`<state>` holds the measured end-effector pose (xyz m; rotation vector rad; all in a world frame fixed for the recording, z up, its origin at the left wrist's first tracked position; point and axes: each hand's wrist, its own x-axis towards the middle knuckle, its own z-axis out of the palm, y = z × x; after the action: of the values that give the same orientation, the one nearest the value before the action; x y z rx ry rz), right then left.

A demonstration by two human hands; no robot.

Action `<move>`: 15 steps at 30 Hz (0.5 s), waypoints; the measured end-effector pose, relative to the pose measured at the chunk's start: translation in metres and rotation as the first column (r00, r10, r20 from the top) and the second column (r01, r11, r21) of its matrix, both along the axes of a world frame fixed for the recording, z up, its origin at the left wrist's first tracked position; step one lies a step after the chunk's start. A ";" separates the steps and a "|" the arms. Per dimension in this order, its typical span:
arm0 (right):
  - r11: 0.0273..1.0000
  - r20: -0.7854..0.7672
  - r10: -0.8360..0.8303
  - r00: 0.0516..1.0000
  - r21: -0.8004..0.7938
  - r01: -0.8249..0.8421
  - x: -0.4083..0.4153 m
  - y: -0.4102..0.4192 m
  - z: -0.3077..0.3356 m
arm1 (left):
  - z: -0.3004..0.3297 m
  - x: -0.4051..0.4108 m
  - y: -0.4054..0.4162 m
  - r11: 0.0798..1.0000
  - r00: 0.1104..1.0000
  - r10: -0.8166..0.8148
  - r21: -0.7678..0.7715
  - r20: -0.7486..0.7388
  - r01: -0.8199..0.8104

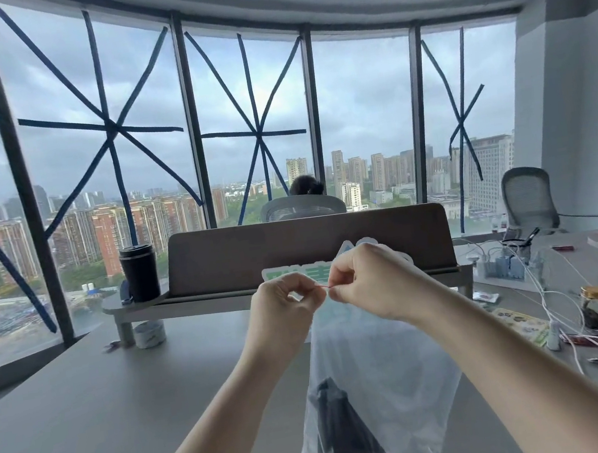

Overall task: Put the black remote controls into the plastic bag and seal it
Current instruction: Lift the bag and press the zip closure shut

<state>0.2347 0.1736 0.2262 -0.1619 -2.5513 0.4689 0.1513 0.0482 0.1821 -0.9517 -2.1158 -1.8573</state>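
A translucent plastic bag hangs upright over the grey table, held up by its top edge. Black remote controls lie inside it at the bottom, dark through the plastic. My left hand pinches the bag's top strip from the left. My right hand pinches the same strip from the right, fingertips almost touching the left ones at a thin red line. How far the top edge is closed is hidden by my fingers.
A monitor riser with a black cup stands behind the bag, a tape roll under it. White cables, a small jar, pens and packets crowd the right side. A person sits in a chair beyond.
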 end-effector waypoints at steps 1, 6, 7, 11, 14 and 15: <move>1.000 -0.011 -0.002 1.000 0.000 0.002 0.000 0.000 -0.001 | -0.001 0.001 0.001 1.000 1.000 0.007 0.016 0.002 -0.007; 1.000 -0.037 -0.020 0.999 0.022 0.021 -0.002 0.000 -0.011 | -0.007 0.000 0.001 0.995 0.999 0.035 0.096 0.024 -0.038; 0.999 -0.037 -0.032 0.999 0.029 0.033 -0.001 0.001 -0.014 | -0.008 -0.001 0.000 0.993 0.998 0.044 0.104 0.033 -0.047; 0.993 -0.044 -0.089 0.995 0.075 0.092 0.004 0.008 -0.018 | -0.007 -0.012 -0.007 0.984 0.994 0.083 0.152 0.076 -0.093; 0.984 -0.066 -0.118 0.991 0.128 0.125 0.008 0.013 -0.020 | -0.005 -0.020 -0.018 0.977 0.991 0.070 0.191 0.111 -0.091; 0.981 -0.067 -0.123 0.990 0.142 0.132 0.010 0.015 -0.020 | -0.004 -0.023 -0.023 0.975 0.990 0.075 0.198 0.118 -0.098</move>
<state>0.2451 0.1886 0.2062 -0.2525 -2.4886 0.2325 0.1283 0.0252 0.1785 -0.7159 -1.9425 -2.0753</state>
